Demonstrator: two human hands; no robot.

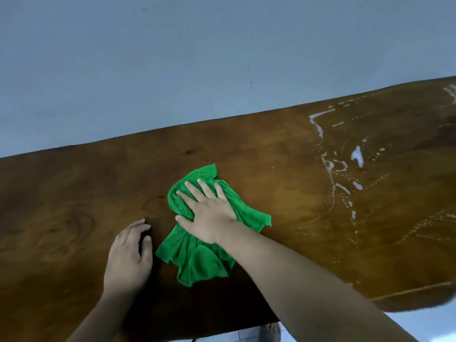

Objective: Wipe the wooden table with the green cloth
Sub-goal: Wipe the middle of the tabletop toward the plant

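Hands are on the wooden table in the head view. The right hand lies flat with fingers spread apart, pressing down on the green cloth — not gripping it. The cloth is crumpled and sits near the middle of the table. The left hand rests just beside it, fingers loosely curled, holding nothing. Wet streaks shine farther right — well apart from the cloth.
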